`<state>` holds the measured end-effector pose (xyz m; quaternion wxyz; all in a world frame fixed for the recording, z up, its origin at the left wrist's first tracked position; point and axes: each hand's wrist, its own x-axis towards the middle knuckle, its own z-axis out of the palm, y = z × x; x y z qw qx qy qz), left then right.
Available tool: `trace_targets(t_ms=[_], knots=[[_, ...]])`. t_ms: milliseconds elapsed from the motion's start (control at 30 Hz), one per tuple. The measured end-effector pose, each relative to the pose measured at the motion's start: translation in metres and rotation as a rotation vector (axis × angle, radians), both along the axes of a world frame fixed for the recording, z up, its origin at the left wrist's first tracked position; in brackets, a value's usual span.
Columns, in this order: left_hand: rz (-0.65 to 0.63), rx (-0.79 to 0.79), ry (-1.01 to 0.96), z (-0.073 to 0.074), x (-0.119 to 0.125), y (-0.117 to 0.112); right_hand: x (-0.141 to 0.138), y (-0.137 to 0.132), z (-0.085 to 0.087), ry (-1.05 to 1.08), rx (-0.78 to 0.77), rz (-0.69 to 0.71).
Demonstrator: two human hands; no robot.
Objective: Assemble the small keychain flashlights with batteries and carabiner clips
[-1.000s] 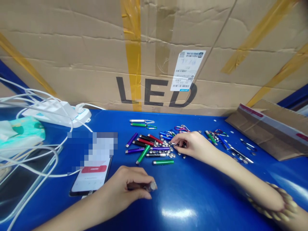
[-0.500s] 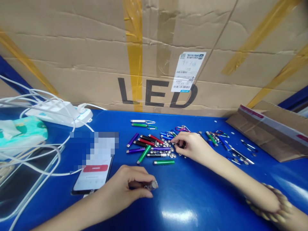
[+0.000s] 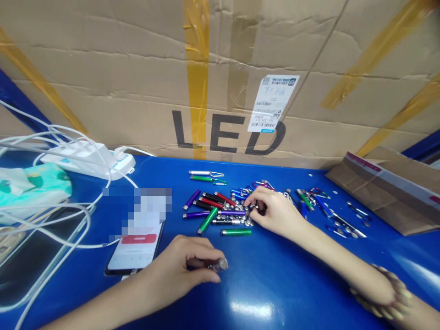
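My left hand [image 3: 187,261] is closed above the near part of the blue table, its thumb and fingers pinching a short row of silver button cells [image 3: 223,264]. Farther off, my right hand [image 3: 275,208] bends its fingers down into a cluster of loose button cells [image 3: 248,222]. Its fingertips are drawn together; anything between them is too small or hidden to make out. Beside that cluster lie several small metal flashlight tubes in black, red, purple and green, among them a green tube [image 3: 236,232] at the near side and a slanted green tube [image 3: 207,220].
Tubes with carabiner clips [image 3: 206,178] lie at the back, and more clips and tubes [image 3: 321,204] at the right. A phone [image 3: 137,256], white cables [image 3: 85,220] and a power strip [image 3: 120,167] occupy the left. An open carton [image 3: 385,192] stands right; a large cardboard box [image 3: 137,91] walls the back.
The view has shifted slightly. Both hands keep nearly the same places and poses; the left still grips the button cells, and the right stays at the cluster.
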<state>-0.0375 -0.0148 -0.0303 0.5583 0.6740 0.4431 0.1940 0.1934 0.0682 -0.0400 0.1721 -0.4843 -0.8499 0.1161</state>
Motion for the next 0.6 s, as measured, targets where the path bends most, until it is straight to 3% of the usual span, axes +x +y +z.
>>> trace_targets(t_ms=[367,467,600], knots=[[0.006,0.0,-0.002,-0.002,0.0,0.0,0.007,0.002,0.013,0.036,0.0,0.034],[0.014,0.01,-0.004,-0.001,0.001,0.001,-0.001,-0.011,0.024,0.219,0.008,0.053],[0.029,0.015,-0.005,0.002,0.002,-0.002,-0.018,-0.04,0.035,0.499,-0.115,0.181]])
